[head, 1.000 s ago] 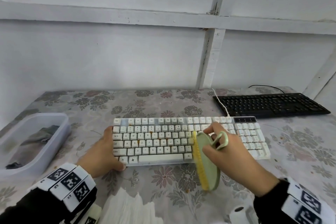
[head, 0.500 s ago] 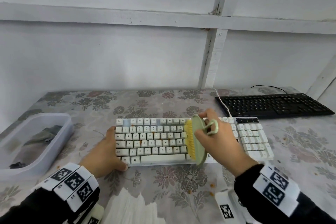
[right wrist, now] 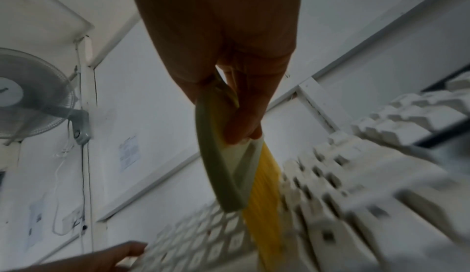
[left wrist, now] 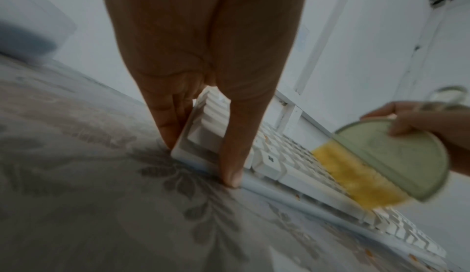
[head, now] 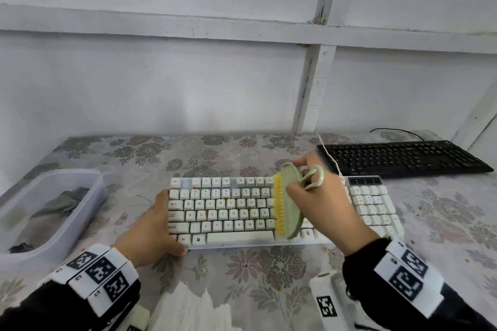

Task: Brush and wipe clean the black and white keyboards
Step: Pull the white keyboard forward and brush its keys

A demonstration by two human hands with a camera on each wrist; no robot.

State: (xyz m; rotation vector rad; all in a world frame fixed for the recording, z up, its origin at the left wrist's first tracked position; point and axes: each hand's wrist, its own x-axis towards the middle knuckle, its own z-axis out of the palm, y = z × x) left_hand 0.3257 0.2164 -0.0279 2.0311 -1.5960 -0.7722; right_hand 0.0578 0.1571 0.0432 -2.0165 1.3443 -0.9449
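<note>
The white keyboard [head: 228, 212] lies across the middle of the floral table, with orange crumbs between some keys. My right hand [head: 320, 201] grips a green brush [head: 289, 204] with yellow bristles [head: 278, 207]. The bristles rest on the keys right of centre, also seen in the left wrist view as brush [left wrist: 396, 161] and in the right wrist view as brush [right wrist: 223, 165]. My left hand [head: 156, 228] holds the keyboard's left end, thumb on the front edge, fingers along the side [left wrist: 167, 119]. The black keyboard [head: 403, 156] sits at the back right.
A translucent plastic tub [head: 80, 212] with a dark cloth [head: 61, 201] stands at the left. A stack of white tissues [head: 188, 312] lies at the near edge. Crumbs dot the tablecloth [head: 325, 248] in front of the keyboard. A wall fan [right wrist: 28, 95] hangs nearby.
My right hand has swept the brush from the keyboard's near edge up toward the top rows and slightly left. The left hand has stayed on the keyboard's left end.
</note>
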